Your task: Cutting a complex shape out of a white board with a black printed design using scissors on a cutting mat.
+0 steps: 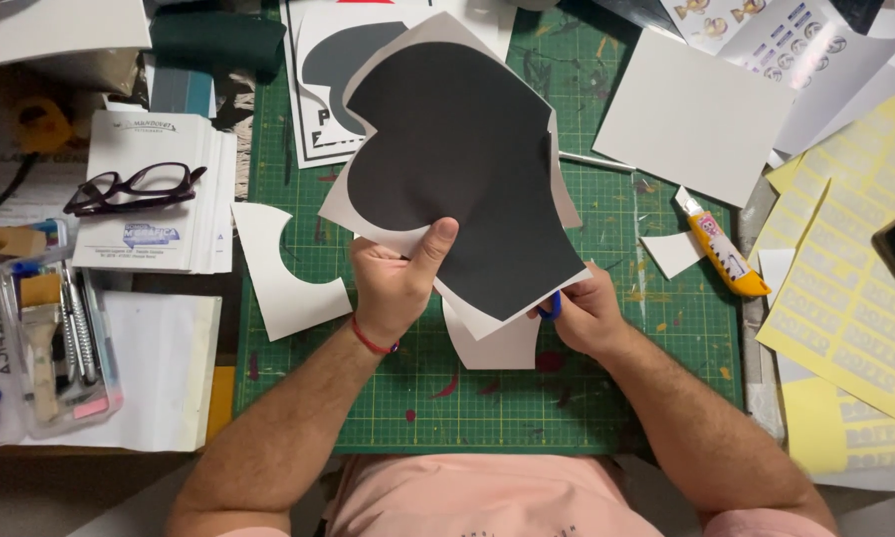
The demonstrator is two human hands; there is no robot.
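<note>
Black-printed sheet [462, 169] pinched by left hand [393, 288]; right hand [587, 313] grips blue-handled scissors [554, 306].

Green gridded cutting mat [587, 398] covers the desk centre. Desk surface [29, 477] barely shows bottom left. Light even, soft shadows.

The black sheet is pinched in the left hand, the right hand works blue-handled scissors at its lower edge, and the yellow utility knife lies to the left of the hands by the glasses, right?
Not quite. The head view shows the utility knife lying to the right of the hands, on the green mat's right edge; the glasses are on the left. The black sheet, left hand, right hand and scissors are as you say.
</note>
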